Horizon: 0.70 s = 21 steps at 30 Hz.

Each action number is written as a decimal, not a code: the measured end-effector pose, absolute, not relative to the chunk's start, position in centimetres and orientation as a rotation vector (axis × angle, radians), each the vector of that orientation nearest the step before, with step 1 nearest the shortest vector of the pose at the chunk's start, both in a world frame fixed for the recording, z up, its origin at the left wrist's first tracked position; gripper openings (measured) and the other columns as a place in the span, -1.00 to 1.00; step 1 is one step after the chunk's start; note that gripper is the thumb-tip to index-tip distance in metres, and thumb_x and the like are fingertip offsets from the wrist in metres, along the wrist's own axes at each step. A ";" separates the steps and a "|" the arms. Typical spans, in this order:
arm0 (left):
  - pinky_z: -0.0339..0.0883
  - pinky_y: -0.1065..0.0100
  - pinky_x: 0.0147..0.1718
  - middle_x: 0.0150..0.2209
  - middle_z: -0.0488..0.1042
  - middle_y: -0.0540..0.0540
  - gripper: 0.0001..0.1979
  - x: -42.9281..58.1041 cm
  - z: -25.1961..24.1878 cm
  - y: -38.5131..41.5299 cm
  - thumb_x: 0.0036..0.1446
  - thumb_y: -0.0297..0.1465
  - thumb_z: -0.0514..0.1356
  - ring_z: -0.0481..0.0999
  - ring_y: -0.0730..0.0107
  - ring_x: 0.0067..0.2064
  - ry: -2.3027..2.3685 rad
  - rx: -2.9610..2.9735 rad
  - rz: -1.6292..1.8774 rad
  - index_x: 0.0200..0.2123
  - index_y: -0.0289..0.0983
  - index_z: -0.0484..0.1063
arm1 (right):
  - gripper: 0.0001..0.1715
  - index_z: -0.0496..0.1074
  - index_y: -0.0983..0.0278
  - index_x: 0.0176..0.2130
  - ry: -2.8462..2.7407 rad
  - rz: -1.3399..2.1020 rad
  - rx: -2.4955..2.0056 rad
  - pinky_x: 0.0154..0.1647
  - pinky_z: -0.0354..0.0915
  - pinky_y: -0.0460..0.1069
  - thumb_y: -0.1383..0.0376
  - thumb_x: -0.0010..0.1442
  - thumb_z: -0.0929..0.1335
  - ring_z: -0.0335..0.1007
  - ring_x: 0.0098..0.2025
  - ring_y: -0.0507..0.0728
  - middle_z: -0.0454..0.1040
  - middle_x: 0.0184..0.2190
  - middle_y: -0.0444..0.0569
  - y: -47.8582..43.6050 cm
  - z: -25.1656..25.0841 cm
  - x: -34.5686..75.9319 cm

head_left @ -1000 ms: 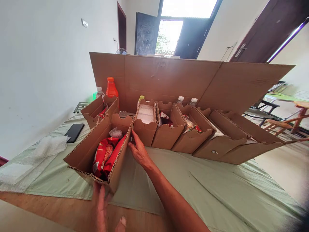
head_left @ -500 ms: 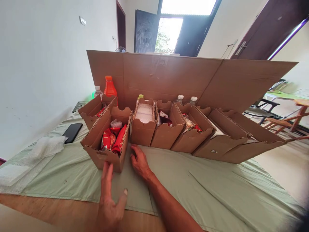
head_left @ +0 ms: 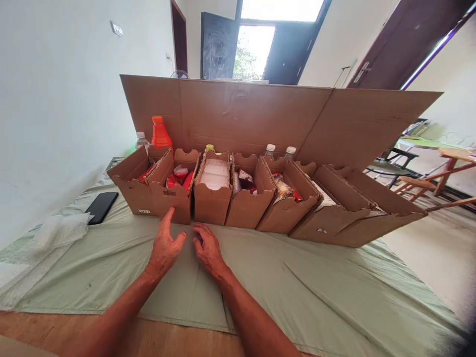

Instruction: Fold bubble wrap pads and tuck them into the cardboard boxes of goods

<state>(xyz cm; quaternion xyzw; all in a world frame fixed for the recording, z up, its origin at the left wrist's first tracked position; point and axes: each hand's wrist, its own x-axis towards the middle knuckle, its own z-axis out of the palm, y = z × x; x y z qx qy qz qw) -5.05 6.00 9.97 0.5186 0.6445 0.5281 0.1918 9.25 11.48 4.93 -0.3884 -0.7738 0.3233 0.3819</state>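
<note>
A row of open cardboard boxes stands on a green cloth (head_left: 256, 267). My left hand (head_left: 165, 248) has its fingers stretched toward the front of the box with red packets (head_left: 176, 206), fingertips at or very near its lower face. The hand holds nothing. My right hand (head_left: 208, 250) rests on the cloth, fingers loosely bent and apart, just before the box filled with bubble wrap (head_left: 211, 203). To the left, a box with a printed mark (head_left: 136, 198) sits against the red-packet box. Right of the middle are a box with dark red packs (head_left: 243, 210) and one with mixed packets (head_left: 293, 215).
A tall cardboard panel (head_left: 253, 114) stands behind the row, with an orange bottle (head_left: 160, 134) and several clear bottles before it. A black phone (head_left: 103, 207) and bubble wrap sheets (head_left: 55, 240) lie at left. Two boxes (head_left: 334, 230) lean at the right end.
The red-packet box has slid back into line with the row. My left hand has moved forward along with it; my right hand stays low on the cloth.
</note>
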 end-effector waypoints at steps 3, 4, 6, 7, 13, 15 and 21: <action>0.08 -0.09 0.36 0.41 0.18 -0.28 -0.25 -5.3 9.5 6.9 0.08 -0.43 0.18 0.17 -0.02 0.42 1.796 1.520 1.483 0.37 -0.25 0.14 | -0.50 0.52 0.24 0.02 -1.971 0.824 -0.984 0.19 0.36 0.17 0.50 0.11 0.29 0.42 0.15 0.23 0.51 0.11 0.11 11.5 4.9 9.2; 0.08 -0.08 0.36 0.42 0.17 -0.27 -0.25 -5.4 9.3 7.1 0.07 -0.44 0.18 0.16 -0.01 0.42 1.792 1.546 1.480 0.37 -0.24 0.15 | -0.50 0.53 0.25 0.01 -1.971 0.823 -0.981 0.18 0.37 0.16 0.50 0.11 0.29 0.42 0.15 0.23 0.51 0.10 0.11 11.6 4.8 9.2; 0.12 -0.08 0.35 0.42 0.17 -0.26 -0.28 -5.5 9.2 7.3 0.07 -0.44 0.18 0.17 -0.01 0.42 1.793 1.599 1.476 0.34 -0.24 0.21 | -0.51 0.53 0.26 0.00 -1.967 0.821 -0.977 0.18 0.37 0.16 0.50 0.11 0.29 0.43 0.14 0.23 0.51 0.09 0.12 11.6 4.8 9.2; 0.15 -0.09 0.33 0.41 0.19 -0.26 -0.32 -5.6 9.3 7.4 0.07 -0.43 0.18 0.19 -0.02 0.41 1.799 1.625 1.475 0.31 -0.23 0.25 | -0.52 0.53 0.26 0.00 -1.964 0.820 -0.974 0.18 0.36 0.17 0.50 0.11 0.29 0.43 0.13 0.23 0.52 0.09 0.13 11.6 4.8 9.2; 0.09 -0.11 0.35 0.35 0.27 -0.31 -0.51 -9.4 12.7 6.9 0.11 -0.37 0.19 0.21 -0.06 0.39 1.954 1.823 1.597 0.14 -0.26 0.43 | -0.56 0.56 0.21 -0.05 -1.940 0.818 -0.953 0.21 0.33 0.14 0.49 0.12 0.30 0.45 0.12 0.20 0.54 0.06 0.06 11.6 4.6 9.3; 0.02 -0.10 0.37 0.36 0.23 -0.35 -0.49 -11.9 14.4 7.3 0.12 -0.38 0.19 0.17 -0.08 0.41 2.115 2.000 1.661 0.17 -0.31 0.42 | -0.59 0.57 0.21 -0.08 -1.933 0.817 -0.951 0.21 0.32 0.14 0.48 0.13 0.31 0.45 0.11 0.19 0.55 0.05 0.06 11.7 4.5 9.3; 0.03 -0.22 0.31 0.31 0.33 -0.38 -0.64 -18.6 17.7 10.3 0.11 -0.41 0.16 0.12 -0.24 0.42 2.542 2.226 1.354 -0.02 -0.32 0.55 | -0.64 0.58 0.23 -0.13 -1.920 0.809 -0.951 0.19 0.32 0.14 0.47 0.14 0.30 0.46 0.10 0.19 0.56 0.03 0.08 11.8 4.2 9.2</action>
